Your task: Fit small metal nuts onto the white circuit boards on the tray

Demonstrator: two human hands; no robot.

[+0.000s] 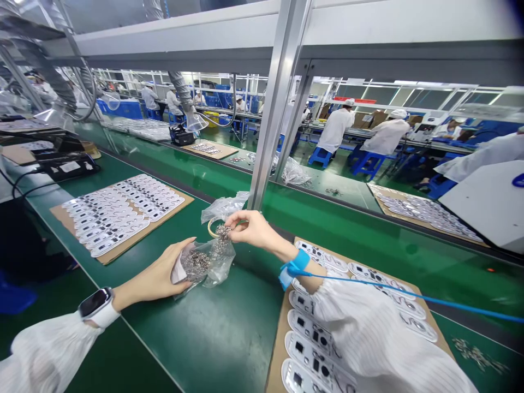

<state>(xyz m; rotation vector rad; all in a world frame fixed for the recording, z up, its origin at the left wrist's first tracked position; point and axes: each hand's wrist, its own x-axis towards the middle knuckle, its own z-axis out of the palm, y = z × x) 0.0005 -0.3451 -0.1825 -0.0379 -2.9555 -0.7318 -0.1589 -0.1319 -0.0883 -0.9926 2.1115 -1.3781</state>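
In my left hand (176, 272) is a clear plastic bag (219, 267) with many small dark-silvery metal parts (197, 258) inside; my fingers and thumb wrap its near end. The bag lies tilted just above the green bench. My right hand (251, 228) pinches at a clump of the same small metal parts (223, 232) at the bag's far end. Their exact kind is too small to tell. Behind the clump, partly hidden, are a yellowish ring (212, 227) and another crumpled clear bag (225, 207). A blue wrist strap (295, 267) circles my right wrist.
Cardboard sheets with rows of white oval boards lie left (118, 218) and right (303, 327), the right one partly under my sleeve. Loose metal parts (477, 355) lie far right. A metal post (274, 109) rises ahead. A blue cord (393, 295) runs right. Co-workers sit beyond.
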